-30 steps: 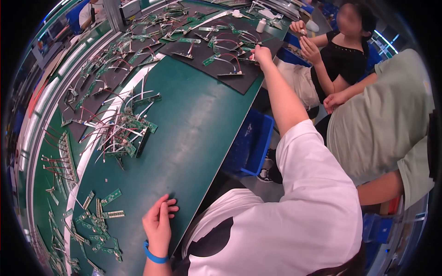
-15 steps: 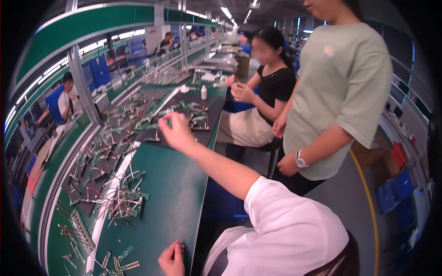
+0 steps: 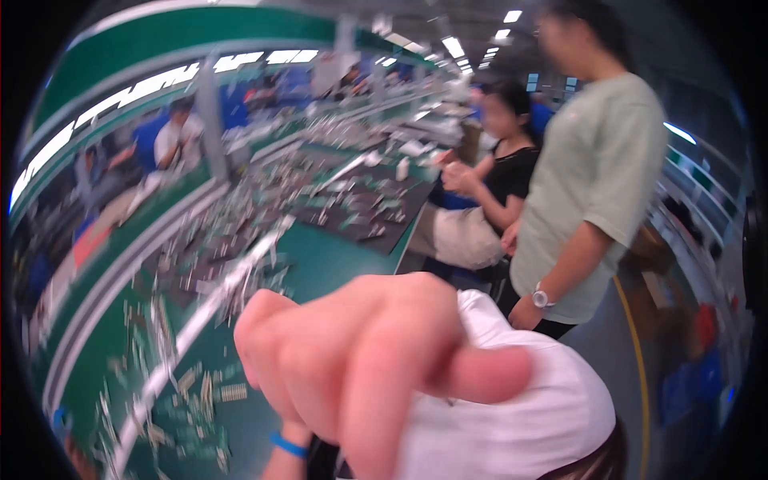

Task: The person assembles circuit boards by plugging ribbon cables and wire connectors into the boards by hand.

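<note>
Very close to the camera, my right hand (image 3: 344, 344) fills the middle, its back upward and its fingers bent. One digit points right and another comes toward the camera; they stand apart and I see nothing between them. Its arm leads back to my white sleeve (image 3: 480, 308). Behind it, my left forearm with a blue wristband (image 3: 288, 446) rises from the lower edge; my left hand is covered by the right. To the left, loose green circuit boards (image 3: 196, 412) lie on the green table (image 3: 360, 250), blurred by motion.
Many wired boards are heaped on dark mats (image 3: 388, 220) farther back, near a white bottle (image 3: 402, 168). A seated person in black (image 3: 512, 172) and a standing person in pale green (image 3: 592, 160) are at the right. A metal frame (image 3: 212, 120) borders the left.
My right hand has left the boards on the far mat and come right up to the camera. The view has shifted and blurred; my left hand, seen before at the lower edge, is now covered.
</note>
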A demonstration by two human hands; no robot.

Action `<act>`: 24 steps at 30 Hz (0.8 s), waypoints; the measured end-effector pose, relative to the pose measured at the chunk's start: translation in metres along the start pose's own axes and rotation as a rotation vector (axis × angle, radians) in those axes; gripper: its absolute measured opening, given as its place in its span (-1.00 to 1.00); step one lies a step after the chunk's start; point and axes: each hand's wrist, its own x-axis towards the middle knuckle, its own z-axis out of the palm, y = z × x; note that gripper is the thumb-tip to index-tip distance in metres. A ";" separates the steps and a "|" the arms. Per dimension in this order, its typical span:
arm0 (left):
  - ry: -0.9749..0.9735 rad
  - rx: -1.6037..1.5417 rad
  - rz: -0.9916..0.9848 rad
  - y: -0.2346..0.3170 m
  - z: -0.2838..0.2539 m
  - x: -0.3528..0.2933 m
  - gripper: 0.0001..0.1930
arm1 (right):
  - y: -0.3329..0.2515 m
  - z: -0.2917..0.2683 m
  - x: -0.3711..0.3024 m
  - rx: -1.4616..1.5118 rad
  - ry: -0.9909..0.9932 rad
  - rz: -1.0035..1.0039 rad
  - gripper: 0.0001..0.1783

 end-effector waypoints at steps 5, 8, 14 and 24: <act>0.081 -0.028 -0.215 0.024 -0.011 -0.015 -0.81 | -0.005 0.012 -0.025 0.345 0.180 0.111 -0.63; 0.115 -0.040 -0.296 0.024 -0.013 -0.020 -0.81 | 0.009 0.027 -0.052 0.426 0.249 0.201 -0.65; 0.144 -0.029 -0.284 0.020 -0.021 -0.024 -0.82 | 0.082 0.024 -0.077 0.381 0.352 0.375 -0.70; 0.213 0.117 -0.255 0.014 -0.054 -0.013 -0.86 | 0.058 -0.069 -0.139 0.385 0.354 0.711 -0.76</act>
